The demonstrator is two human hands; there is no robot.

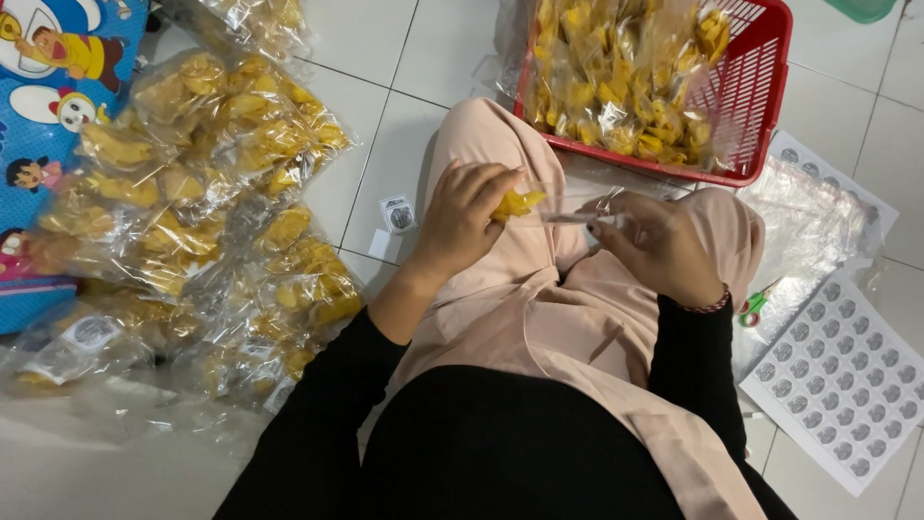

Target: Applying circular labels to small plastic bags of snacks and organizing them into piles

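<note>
My left hand [464, 220] is closed around yellow chips [517, 203] at the mouth of a small clear plastic bag [568, 218]. My right hand [657, 247] pinches the other side of that bag, holding it over my lap. Both hands sit above my legs in light pink trousers [539, 308]. Just beyond my hands stands a red plastic basket [756, 91] full of yellow chips in clear wrapping.
A heap of filled clear chip bags [207, 221] lies on the white tiled floor at my left. A blue cartoon-print mat [48, 106] is at far left. Sticker sheets [847, 385], empty clear bags [808, 226] and scissors [754, 306] lie at my right. One loose sticker [397, 214] lies on the floor.
</note>
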